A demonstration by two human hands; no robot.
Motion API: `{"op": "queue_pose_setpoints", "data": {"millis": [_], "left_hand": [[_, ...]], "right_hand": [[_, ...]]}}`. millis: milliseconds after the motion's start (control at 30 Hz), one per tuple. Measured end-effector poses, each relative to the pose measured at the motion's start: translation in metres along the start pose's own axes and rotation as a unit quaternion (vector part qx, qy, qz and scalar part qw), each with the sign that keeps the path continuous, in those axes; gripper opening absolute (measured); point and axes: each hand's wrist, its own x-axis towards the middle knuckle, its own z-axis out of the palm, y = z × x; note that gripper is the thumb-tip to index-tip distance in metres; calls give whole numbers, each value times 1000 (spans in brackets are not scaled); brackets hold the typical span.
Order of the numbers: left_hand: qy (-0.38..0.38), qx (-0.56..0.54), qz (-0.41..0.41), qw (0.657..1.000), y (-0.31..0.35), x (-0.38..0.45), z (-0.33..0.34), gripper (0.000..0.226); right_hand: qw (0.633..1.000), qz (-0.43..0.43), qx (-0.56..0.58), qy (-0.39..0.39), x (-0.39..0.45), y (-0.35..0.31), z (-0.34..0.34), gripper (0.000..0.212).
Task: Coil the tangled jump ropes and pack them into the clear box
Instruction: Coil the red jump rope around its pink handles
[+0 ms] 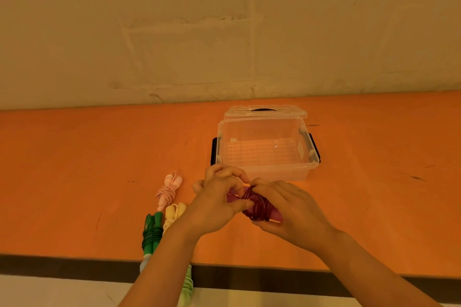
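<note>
Maroon cord is wound in tight loops around the pink handles of the jump rope [257, 203], which both hands hold just above the orange tabletop [74, 157] near the middle of the view. The left hand [219, 203] pinches one end of the bundle between thumb and fingers, and the right hand [289, 209] is wrapped around the other end, fingers curled over the coils. At twelve o'clock from the hands, just beyond them, the clear box [264, 149] stands open with nothing visible inside; its lid [264, 110] rests behind it at the far rim. At nine o'clock lie three wound ropes: a pink rope [168, 188] farthest, a yellow rope [173, 214] nearer, and a green rope [151, 234] at eight o'clock, close to the tabletop's front edge.
</note>
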Motion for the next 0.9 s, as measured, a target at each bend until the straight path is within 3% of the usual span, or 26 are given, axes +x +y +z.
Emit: {"op": "queue_pose_setpoints", "data": {"millis": [167, 333, 567, 733, 900], "left_hand": [[40, 3, -45, 998, 12, 2, 12, 25], [49, -93, -76, 992, 9, 2, 16, 25], [-36, -265, -60, 962, 7, 3, 6, 9], [-60, -266, -47, 961, 4, 3, 4, 11], [-21, -94, -13, 995, 3, 2, 11, 8]], "right_hand": [[1000, 22, -4, -15, -1, 1, 0, 67], [1000, 20, 9, -8, 0, 2, -1, 62], [999, 10, 44, -10, 2, 7, -6, 60], [999, -9, 49, -6, 2, 11, -14, 59], [999, -11, 49, -10, 4, 12, -12, 58]]}}
